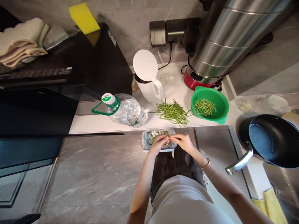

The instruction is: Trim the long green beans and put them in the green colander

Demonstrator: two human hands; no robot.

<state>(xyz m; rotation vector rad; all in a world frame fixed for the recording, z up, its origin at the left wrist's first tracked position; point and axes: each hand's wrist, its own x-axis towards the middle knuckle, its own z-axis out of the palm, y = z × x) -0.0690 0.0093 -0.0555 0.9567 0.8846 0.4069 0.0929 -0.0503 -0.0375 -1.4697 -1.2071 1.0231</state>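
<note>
My left hand [159, 143] and my right hand [183, 141] meet in front of me, fingers pinched on a thin green bean [170, 137] held between them. They hover over a small bin lined with a clear bag [146, 141] that holds trimmings. A loose pile of long green beans [171, 112] lies on the white counter just beyond. To its right stands a green colander [219, 105] with several beans inside. A gold bangle circles my right wrist.
A large clear water bottle [126, 109] lies on its side left of the beans. A white kettle [147, 79] and a steel steamer pot [224, 40] stand behind. A black pan [271, 141] sits at right, a black range hood [58, 77] at left.
</note>
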